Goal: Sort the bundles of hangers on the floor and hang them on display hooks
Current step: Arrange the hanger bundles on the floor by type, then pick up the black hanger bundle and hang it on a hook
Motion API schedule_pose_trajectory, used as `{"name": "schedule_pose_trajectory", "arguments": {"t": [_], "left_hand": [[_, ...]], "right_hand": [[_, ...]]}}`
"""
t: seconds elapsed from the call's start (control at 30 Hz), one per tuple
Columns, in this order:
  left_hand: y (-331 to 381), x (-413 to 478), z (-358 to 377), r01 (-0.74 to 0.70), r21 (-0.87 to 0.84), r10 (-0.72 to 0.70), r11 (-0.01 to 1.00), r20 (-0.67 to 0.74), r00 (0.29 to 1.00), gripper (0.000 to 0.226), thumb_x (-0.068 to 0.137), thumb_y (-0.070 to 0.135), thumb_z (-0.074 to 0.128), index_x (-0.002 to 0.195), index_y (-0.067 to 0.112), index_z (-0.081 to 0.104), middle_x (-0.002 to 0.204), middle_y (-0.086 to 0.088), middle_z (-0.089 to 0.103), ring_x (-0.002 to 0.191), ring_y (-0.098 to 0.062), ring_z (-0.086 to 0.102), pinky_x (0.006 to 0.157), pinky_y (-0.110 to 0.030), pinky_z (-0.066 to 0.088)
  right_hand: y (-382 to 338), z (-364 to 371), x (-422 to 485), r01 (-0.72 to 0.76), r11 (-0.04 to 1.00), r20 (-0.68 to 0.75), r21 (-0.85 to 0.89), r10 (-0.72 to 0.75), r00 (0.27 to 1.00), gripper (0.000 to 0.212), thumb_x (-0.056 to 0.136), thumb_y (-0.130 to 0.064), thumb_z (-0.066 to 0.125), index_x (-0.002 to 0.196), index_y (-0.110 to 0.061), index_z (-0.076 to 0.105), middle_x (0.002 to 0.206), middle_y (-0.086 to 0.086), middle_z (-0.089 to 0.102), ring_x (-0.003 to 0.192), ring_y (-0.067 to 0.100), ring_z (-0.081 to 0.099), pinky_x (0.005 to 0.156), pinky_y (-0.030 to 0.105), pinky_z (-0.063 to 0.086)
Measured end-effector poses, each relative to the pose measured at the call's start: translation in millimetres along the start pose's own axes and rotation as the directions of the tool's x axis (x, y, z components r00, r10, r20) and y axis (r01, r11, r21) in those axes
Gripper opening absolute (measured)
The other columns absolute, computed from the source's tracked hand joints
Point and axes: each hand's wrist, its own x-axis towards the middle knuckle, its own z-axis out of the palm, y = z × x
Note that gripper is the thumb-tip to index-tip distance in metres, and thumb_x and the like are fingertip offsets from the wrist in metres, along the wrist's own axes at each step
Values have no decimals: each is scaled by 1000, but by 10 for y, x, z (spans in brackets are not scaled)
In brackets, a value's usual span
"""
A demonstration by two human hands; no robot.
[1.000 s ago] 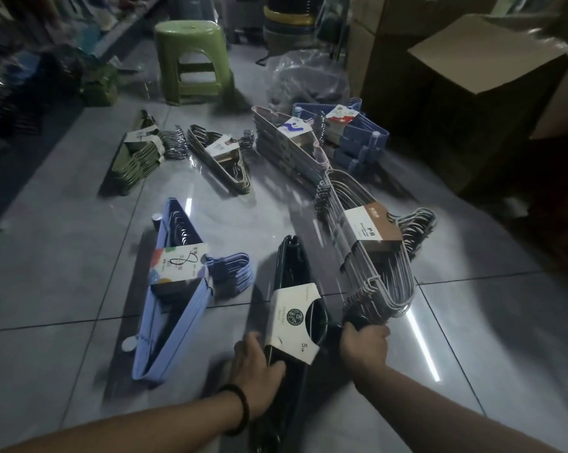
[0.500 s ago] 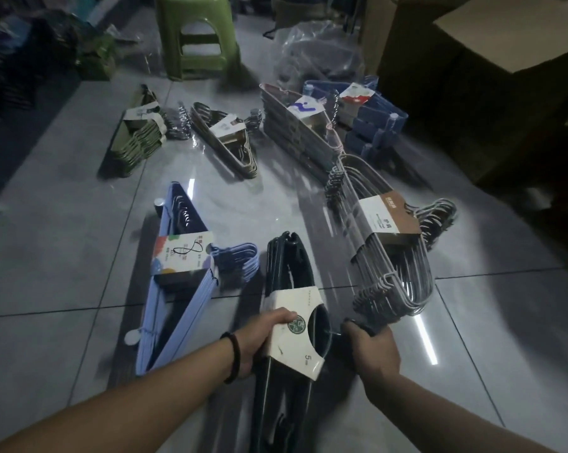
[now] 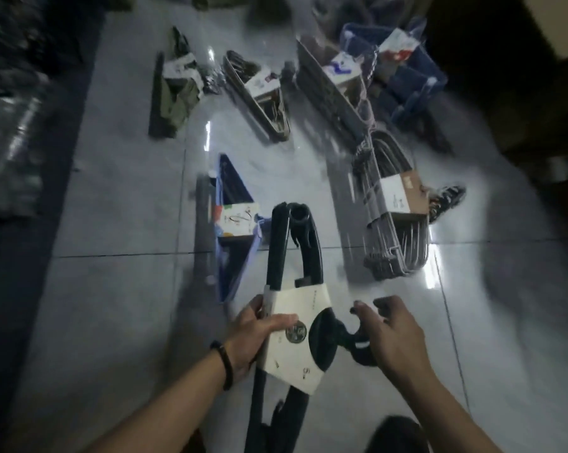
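Observation:
A bundle of black hangers (image 3: 292, 250) with a white card sleeve (image 3: 295, 338) is lifted off the tiled floor, its length running away from me. My left hand (image 3: 253, 328) grips it at the sleeve's left edge. My right hand (image 3: 397, 335) is at the bundle's black hooks (image 3: 351, 344), thumb and forefinger spread apart; its other fingers are hidden. On the floor lie a light blue bundle (image 3: 233, 223) just to the left and a grey wire bundle (image 3: 393, 217) to the right.
Farther off on the floor lie a green bundle (image 3: 178, 89), a tan bundle (image 3: 263, 89), a beige bundle (image 3: 335, 83) and a dark blue bundle (image 3: 407, 70). Dark goods (image 3: 14, 125) line the left side. Cardboard boxes (image 3: 554, 21) stand at the right.
The black bundle has come up off the floor toward me, held by my left hand. My right hand's grip on the hooks has loosened. My view has tipped downward.

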Motion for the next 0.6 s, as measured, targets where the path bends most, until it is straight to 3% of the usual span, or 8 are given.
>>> {"name": "schedule_pose_trajectory", "arguments": {"t": [0.07, 0.13, 0.2, 0.27, 0.4, 0.53, 0.6], "left_hand": [[362, -644, -19, 22, -26, -22, 999, 3, 1000, 67, 67, 30, 89, 127, 19, 63, 113, -11, 78, 104, -35, 74, 95, -60, 57], [889, -1314, -109, 13, -47, -14, 999, -6, 1000, 68, 65, 30, 90, 128, 23, 65, 116, -8, 77, 107, -33, 74, 98, -59, 56], [1477, -1950, -263, -31, -28, 32, 999, 29, 999, 72, 67, 29, 91, 134, 27, 64, 123, -6, 75, 114, -31, 71, 102, -59, 53], [2058, -2504, -406, -107, 8, 107, 994, 53, 993, 76, 69, 23, 91, 138, 27, 59, 127, -6, 73, 118, -30, 70, 102, -57, 53], [3250, -3663, -680, -260, 77, 252, 963, 103, 962, 86, 69, 12, 90, 143, 28, 51, 130, 6, 72, 120, -16, 68, 91, -30, 58], [4190, -4576, -883, -266, 114, 253, 957, 120, 960, 93, 62, 45, 97, 141, 35, 48, 133, 4, 68, 124, -21, 65, 104, -46, 54], [4622, -4842, -900, -305, 125, 299, 944, 58, 952, 80, 65, 60, 89, 131, 31, 54, 118, 1, 71, 113, -24, 70, 94, -43, 57]], "right_hand": [[-656, -196, -431, 120, 987, 71, -111, -112, 991, 71, 75, -86, 61, 130, -43, 48, 127, -8, 59, 97, 17, 68, 77, 45, 62], [-1509, -395, -943, 215, 969, 247, -118, -181, 952, 70, 81, -79, 61, 139, -42, 46, 129, -10, 60, 100, 6, 63, 77, 29, 53], [-2420, -560, -1492, 224, 972, 411, -63, -179, 894, 68, 77, -80, 61, 136, -49, 46, 124, -12, 68, 99, 4, 68, 80, 25, 51], [-3161, -679, -1970, 267, 962, 481, -63, -205, 853, 50, 76, -75, 62, 122, -59, 50, 115, -16, 72, 99, 3, 71, 87, 30, 56], [-4440, -814, -2876, 327, 945, 391, 24, -310, 867, 45, 82, -63, 73, 121, -53, 52, 113, -11, 73, 101, 9, 72, 91, 41, 59], [-5401, -992, -3561, 391, 920, 266, 10, -379, 886, 13, 96, -34, 63, 107, -42, 59, 104, -3, 75, 96, 16, 73, 89, 47, 60], [-5796, -1071, -3742, 422, 907, 244, 1, -409, 879, 10, 97, -26, 58, 101, -35, 61, 97, 1, 75, 91, 18, 73, 85, 49, 61]]}}
